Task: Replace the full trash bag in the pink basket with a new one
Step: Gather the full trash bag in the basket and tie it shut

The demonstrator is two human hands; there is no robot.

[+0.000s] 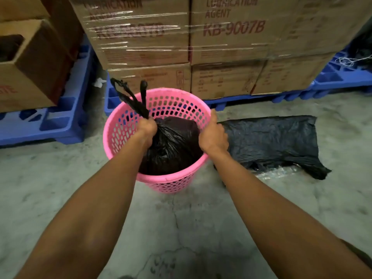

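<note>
A pink perforated basket (124, 129) stands on the concrete floor. Inside it sits a full black trash bag (173, 143), gathered at the top, with its two handle loops sticking up past the rim. My left hand (148, 129) grips the gathered neck of that bag. My right hand (214, 135) grips the basket's right rim, fingers curled over the edge. A flat, empty black trash bag (269, 141) lies on the floor just right of the basket.
Shrink-wrapped cardboard boxes (227, 47) are stacked on a blue plastic pallet (330, 81) right behind the basket. More boxes (30, 73) on another blue pallet (60, 121) stand at the left. Cracked concrete floor (181, 228) spreads in front.
</note>
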